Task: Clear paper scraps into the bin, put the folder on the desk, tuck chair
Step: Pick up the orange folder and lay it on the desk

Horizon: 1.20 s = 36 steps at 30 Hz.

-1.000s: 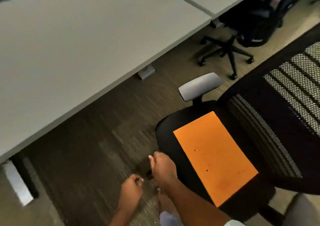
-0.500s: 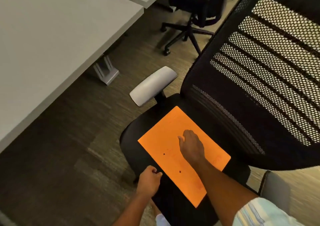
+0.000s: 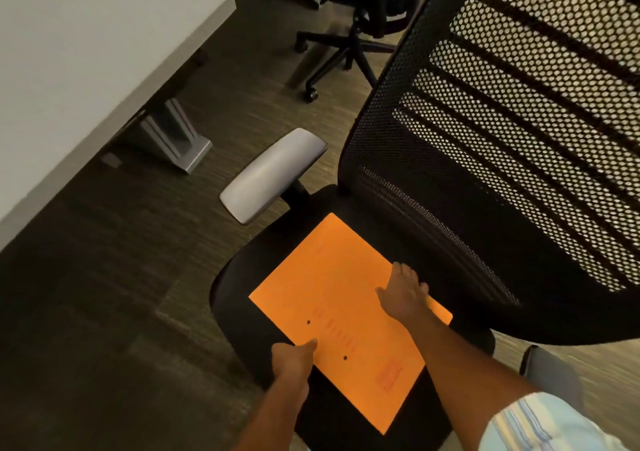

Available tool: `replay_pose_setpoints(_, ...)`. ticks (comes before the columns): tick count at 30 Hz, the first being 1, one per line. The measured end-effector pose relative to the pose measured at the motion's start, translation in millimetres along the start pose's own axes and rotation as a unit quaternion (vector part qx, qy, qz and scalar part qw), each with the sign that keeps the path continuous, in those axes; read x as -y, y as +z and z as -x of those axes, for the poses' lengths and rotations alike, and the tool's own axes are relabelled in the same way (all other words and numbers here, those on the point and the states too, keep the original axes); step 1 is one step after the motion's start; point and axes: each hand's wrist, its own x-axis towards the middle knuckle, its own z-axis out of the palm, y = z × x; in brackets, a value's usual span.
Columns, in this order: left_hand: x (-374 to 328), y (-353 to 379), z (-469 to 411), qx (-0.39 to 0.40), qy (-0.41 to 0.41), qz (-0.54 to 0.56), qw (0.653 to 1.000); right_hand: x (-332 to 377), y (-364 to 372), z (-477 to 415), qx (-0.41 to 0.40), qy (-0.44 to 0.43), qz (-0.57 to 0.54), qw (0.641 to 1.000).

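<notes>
The orange folder lies flat on the black seat of a mesh-backed office chair, turned at an angle so that one corner points far towards the backrest and another points near towards the person. Two small dark holes sit close to its near-left edge, and a faint red printed mark shows by its near corner.

The right hand rests on the folder's far-right side, fingers spread wide and laid on the card, with the fingertips reaching the edge nearest the backrest. The left hand is at the near-left edge: its thumb lies on top of the folder just inside the edge, and the other fingers curl under and out of sight, so it pinches that edge. A pale striped sleeve shows on the right arm at the near right.

A grey armrest stands just to the far left of the seat; part of another grey armrest shows at the near right. To the left is a light grey desk on a silver metal foot. A second black office chair stands at the far side, well apart, on the dark carpet.
</notes>
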Motion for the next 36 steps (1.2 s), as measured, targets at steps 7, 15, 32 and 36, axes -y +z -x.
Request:
replay_pose_setpoints(7, -1.6, -2.0, 2.4, 0.049, 0.025, 0.04, 0.998, 6.1, -2.8, -5.1, 0.029, 0.031, 0.005, 0.999)
replay_pose_setpoints(15, -10.5, -25.9, 20.3, 0.151, 0.073, 0.087, 0.982, 16.4, -23.0, -4.1, 0.098, 0.13, -0.064, 0.985)
replay_pose_setpoints(32, -46.4, -133.7, 74.9, 0.098, 0.267, 0.068, 0.956, 48.1, -67.1, 63.1, 0.155, 0.036, -0.401, 0.902)
replay_pose_setpoints(36, -65.4, -159.4, 97.9, 0.047, 0.314, 0.073, 0.945, 75.5, -92.6, 88.7, 0.119, -0.005, -0.44, 0.89)
